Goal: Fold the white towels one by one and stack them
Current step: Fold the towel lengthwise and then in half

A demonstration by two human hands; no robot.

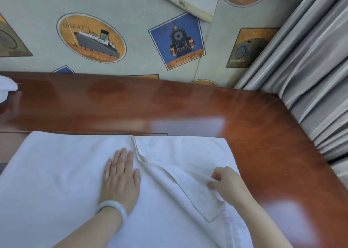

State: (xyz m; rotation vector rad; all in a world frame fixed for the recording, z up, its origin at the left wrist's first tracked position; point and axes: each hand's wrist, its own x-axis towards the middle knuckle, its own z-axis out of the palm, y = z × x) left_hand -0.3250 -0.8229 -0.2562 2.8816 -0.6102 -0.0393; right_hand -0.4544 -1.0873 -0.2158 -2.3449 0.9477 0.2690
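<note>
Towel (56,182) apparently pinched by right hand (227,184).

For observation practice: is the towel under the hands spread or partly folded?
Partly folded: the towel has a hemmed flap overlying another layer; right hand pinches it.

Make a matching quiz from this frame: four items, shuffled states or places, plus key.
Items:
1. left hand
2. right hand
3. bangle
4. curtain

States or places:
a. grey, beside the right end of the table
b. pinches a fold of the towel
c. lies flat on the towel, fingers straight
d. pale, ring-shaped

Pairs: 1-c, 2-b, 3-d, 4-a
</note>
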